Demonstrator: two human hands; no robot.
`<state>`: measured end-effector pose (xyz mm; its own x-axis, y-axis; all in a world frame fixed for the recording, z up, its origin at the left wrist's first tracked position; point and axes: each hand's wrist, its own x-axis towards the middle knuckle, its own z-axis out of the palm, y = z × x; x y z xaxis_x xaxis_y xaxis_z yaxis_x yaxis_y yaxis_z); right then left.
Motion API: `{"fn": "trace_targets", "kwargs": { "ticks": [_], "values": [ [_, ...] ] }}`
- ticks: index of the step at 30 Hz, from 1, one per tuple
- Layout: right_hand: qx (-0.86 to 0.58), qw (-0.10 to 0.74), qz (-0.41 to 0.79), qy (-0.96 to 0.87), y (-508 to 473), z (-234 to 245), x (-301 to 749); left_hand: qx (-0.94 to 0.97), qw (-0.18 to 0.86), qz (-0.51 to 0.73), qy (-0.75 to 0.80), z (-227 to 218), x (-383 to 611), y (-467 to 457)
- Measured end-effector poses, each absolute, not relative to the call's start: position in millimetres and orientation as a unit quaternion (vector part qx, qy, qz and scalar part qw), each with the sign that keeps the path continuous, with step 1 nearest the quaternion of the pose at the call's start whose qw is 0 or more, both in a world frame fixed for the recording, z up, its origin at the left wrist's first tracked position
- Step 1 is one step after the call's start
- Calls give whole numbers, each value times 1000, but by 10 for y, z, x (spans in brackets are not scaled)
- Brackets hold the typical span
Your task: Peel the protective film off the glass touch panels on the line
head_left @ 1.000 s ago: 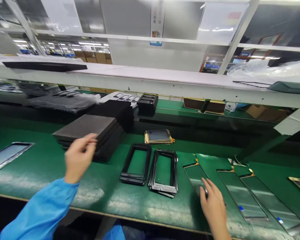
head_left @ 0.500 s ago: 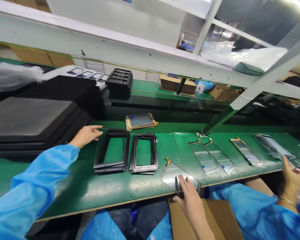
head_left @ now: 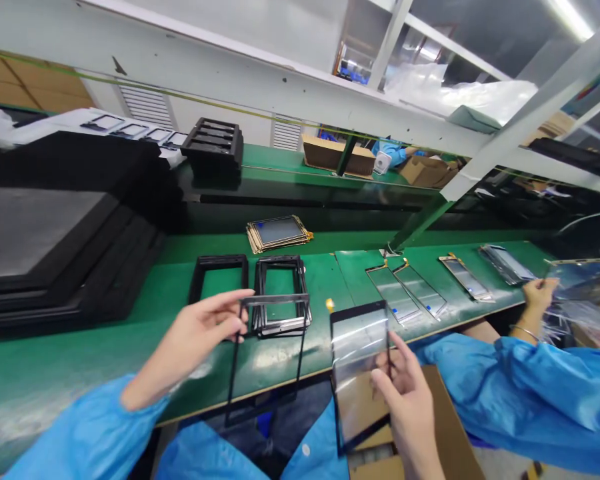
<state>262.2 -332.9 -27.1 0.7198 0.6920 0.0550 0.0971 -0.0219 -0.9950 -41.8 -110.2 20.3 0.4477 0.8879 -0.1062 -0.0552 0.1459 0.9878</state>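
Note:
Pinched in my left hand (head_left: 200,340) is a thin black rectangular frame (head_left: 304,360), raised over the bench's front edge. My right hand (head_left: 405,393) grips the right side of a clear touch panel (head_left: 357,373) with a black border and a small orange connector tab at its top left. The panel is tilted upright, beside the frame and apart from it. Behind my left hand lie two stacks of black frames, a left stack (head_left: 195,283) and a right stack (head_left: 300,267). More clear panels (head_left: 395,293) lie flat to the right.
Gold-edged screens (head_left: 277,232) are piled at the back. Large black sheets (head_left: 75,247) are stacked at left. A cardboard box (head_left: 445,420) stands below the bench edge. At right, a co-worker's hand (head_left: 535,300) holds another panel. A slanting post (head_left: 425,223) rises from the bench.
My left hand has lifted a frame from the left stack and brought it toward me. My right hand has picked up the panel from the bench and tilted it upright.

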Motion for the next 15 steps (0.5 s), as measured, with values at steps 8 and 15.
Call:
{"fn": "trace_targets", "kwargs": {
  "ticks": [8,15],
  "values": [
    [-600,657,372,-264,-3111,-518,2000,563,652,376,341,65,-122,-1377],
    [-596,643,402,-265,-3078,-488,1967,564,645,381,346,23,-173,-1437]
  ]
}}
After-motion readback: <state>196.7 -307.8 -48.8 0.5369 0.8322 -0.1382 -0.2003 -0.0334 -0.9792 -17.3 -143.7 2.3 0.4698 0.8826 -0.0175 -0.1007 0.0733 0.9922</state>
